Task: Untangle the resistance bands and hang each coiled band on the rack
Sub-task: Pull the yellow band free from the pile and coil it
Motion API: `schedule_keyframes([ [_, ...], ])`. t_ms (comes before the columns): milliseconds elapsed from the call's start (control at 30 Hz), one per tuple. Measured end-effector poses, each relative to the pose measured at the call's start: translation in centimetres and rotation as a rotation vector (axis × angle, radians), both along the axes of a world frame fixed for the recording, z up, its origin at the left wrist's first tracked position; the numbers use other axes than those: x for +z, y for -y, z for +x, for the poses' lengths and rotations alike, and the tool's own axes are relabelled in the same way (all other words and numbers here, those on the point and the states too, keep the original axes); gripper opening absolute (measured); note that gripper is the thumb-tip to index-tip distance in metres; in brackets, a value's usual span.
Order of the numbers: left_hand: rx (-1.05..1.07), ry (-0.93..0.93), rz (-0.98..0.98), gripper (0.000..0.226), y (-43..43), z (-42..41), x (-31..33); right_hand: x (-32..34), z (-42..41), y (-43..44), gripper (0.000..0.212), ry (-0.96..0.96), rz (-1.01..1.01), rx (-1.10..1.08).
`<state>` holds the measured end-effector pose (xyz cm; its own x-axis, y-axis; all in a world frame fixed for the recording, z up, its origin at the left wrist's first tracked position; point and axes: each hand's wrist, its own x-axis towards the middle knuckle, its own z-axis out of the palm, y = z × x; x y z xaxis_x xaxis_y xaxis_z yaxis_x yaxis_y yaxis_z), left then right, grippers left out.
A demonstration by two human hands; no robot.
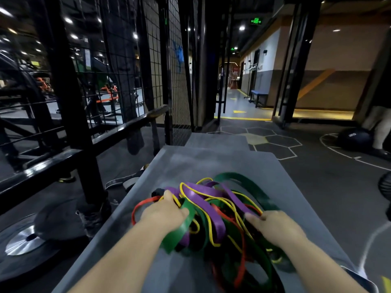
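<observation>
A tangled heap of resistance bands (220, 210) lies on a grey platform (211, 161): wide green, purple, thin yellow, red and black ones wound through each other. My left hand (164, 213) rests on the heap's left side, its fingers curled over a green band (182, 227) and a red band (146, 203). My right hand (273, 226) is at the heap's right side, fingers pinching into the purple and yellow strands. A black wire-grid rack (156, 66) stands upright beyond the platform to the left.
A black steel frame (69, 115) with rails runs along the left. Weight plates (27, 240) lie on the floor at lower left. A dark ball (355, 136) and a person's legs (380, 127) are at far right. A lit corridor opens ahead.
</observation>
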<state>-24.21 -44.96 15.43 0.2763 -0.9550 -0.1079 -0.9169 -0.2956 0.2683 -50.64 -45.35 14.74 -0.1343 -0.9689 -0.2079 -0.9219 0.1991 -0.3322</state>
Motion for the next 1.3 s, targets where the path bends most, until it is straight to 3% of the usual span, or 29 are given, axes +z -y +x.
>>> schedule_keyframes([
  [100,-0.005,0.191,-0.18,0.074,0.2,-0.7,0.7,-1.7,-1.3,0.6,0.06,0.019,-0.162,-0.233],
  [167,-0.023,0.193,-0.289,0.077,0.9,-1.6,0.7,-3.0,-2.2,1.1,0.076,0.033,-0.104,-0.382],
  [267,-0.057,0.047,-0.101,0.087,1.9,-3.8,-0.7,-4.2,-2.7,1.8,0.11,0.099,0.069,-0.481],
  [400,0.004,-0.111,0.098,0.098,3.1,-5.8,-3.9,-5.0,-2.8,3.7,0.144,0.171,0.161,-0.388],
  [433,0.017,-0.119,0.11,0.099,3.3,-6.1,-4.7,-5.5,-2.7,4.1,0.145,0.155,0.193,-0.37],
  [533,0.029,-0.12,0.101,0.088,3.6,-6.8,-6.0,-6.9,-2.9,4.9,0.104,0.05,0.227,-0.375],
  [700,-0.053,-0.009,-0.027,0.062,3.5,-4.7,-7.2,-7.6,-2.3,5.9,0.053,0.09,0.186,-0.169],
  [833,-0.154,0.024,-0.192,0.066,3.5,-1.8,-8.3,-7.4,-1.8,7.6,0.052,0.008,0.064,-0.043],
  [967,-0.161,0.025,-0.296,0.068,3.8,-0.1,-5.4,-3.0,-2.9,9.7,0.023,-0.046,-0.095,-0.013],
  [1167,-0.08,-0.146,-0.526,0.062,4.7,3.3,-0.7,3.0,-5.7,13.0,0.018,-0.08,-0.34,-0.146],
  [1300,-0.227,-0.18,-0.63,0.065,6.3,5.2,0.4,4.2,-6.3,14.0,0.017,-0.057,-0.485,-0.198],
])
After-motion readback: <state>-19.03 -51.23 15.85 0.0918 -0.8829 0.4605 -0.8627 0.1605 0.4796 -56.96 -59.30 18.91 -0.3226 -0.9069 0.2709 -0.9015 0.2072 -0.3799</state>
